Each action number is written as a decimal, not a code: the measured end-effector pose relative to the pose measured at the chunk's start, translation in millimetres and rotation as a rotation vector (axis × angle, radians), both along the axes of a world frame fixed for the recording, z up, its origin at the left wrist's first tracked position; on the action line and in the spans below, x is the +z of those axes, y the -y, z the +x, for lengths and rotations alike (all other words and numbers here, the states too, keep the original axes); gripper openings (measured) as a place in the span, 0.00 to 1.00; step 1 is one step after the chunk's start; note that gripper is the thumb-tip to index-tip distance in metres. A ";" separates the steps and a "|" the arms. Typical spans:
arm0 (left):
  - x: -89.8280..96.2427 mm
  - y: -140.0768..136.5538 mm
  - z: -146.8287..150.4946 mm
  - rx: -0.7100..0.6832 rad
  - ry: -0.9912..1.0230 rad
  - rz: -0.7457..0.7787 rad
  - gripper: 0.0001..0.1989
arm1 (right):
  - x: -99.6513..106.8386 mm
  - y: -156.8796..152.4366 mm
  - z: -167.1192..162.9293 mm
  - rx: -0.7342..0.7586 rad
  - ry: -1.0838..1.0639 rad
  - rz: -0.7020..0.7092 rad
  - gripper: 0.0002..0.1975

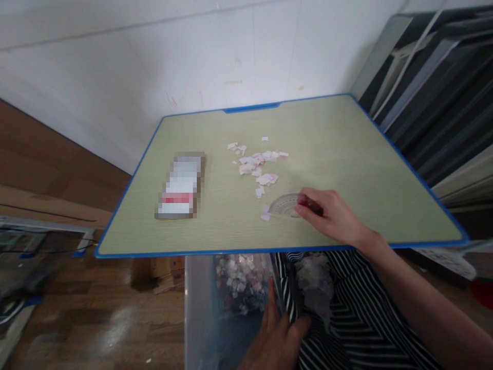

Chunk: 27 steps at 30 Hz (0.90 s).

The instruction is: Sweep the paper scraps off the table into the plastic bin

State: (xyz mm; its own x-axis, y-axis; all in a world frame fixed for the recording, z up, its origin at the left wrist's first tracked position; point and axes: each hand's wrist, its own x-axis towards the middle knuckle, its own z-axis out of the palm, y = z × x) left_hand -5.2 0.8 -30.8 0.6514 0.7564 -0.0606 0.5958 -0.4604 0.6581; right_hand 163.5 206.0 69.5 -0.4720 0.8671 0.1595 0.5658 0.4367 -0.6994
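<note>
My right hand (331, 213) is closed on a clear semicircular protractor (285, 204), which lies low over the pale green tabletop (365, 154). Something dark red shows among its fingers; I cannot tell what it is. The protractor's left end touches a small paper scrap (265, 213). Beyond it lies a loose pile of white and pinkish paper scraps (254, 163). Below the table edge, my left hand (279, 336) is open, its fingers apart beside the rim of a clear plastic bin (192, 308). Many paper scraps (246, 277) fill part of that bin.
A pixelated phone-like rectangle (179, 187) lies at the table's left. Striped cloth (370, 308) covers my lap, with more scraps (316, 280) on it. A white wall (231, 56) stands behind the table, dark flat panels (431, 77) lean at right, and cardboard (57, 159) stands at left.
</note>
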 end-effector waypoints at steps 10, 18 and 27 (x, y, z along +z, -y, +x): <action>7.9 -2.8 1.6 0.027 -0.022 -0.021 0.25 | 1.8 5.3 11.6 -0.069 -0.093 -0.047 0.10; 5.7 -2.9 1.7 0.034 0.000 -0.012 0.23 | -1.1 5.7 12.6 -0.075 0.035 0.089 0.09; 4.8 -2.8 0.1 0.051 -0.003 -0.015 0.25 | -1.0 4.7 11.3 -0.003 0.050 0.128 0.09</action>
